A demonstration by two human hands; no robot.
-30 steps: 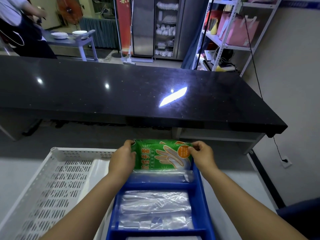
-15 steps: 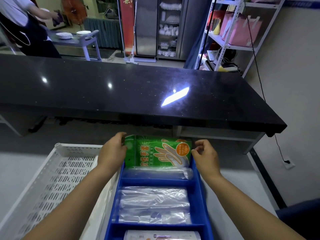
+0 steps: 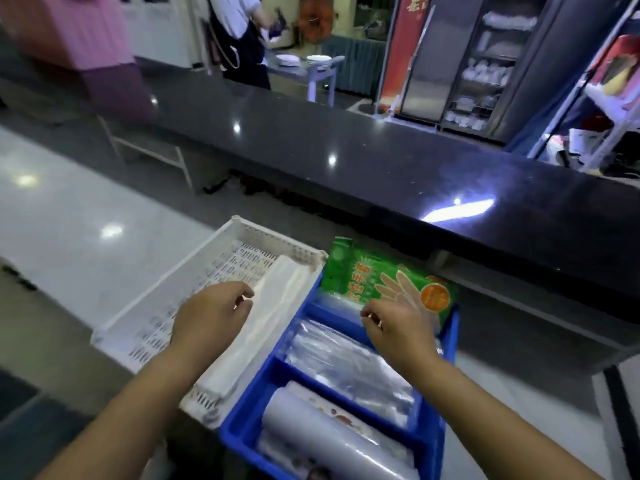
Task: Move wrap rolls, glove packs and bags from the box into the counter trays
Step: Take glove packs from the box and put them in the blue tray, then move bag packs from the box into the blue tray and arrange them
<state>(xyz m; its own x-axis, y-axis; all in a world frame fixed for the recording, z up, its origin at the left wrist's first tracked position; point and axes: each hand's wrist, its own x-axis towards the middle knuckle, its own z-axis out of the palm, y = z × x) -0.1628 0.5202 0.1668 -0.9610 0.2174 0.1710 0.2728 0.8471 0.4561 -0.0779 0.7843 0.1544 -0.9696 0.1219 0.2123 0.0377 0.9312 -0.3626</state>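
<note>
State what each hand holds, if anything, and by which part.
Nothing. The left hand hangs empty over the white tray; the right hand, loosely curled, is empty before the green glove pack.

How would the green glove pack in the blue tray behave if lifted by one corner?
Probably floppy: the green glove pack is a thin film pouch, propped on edge in the blue tray. Likely light, being flat. Its glossy film may slip.

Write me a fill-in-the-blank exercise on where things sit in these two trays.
The green glove pack stands in the blue tray's ____ compartment.
The clear bags lie in its ____ compartment.
The left hand hovers over the ____ tray.
Missing words: far; middle; white.
</note>
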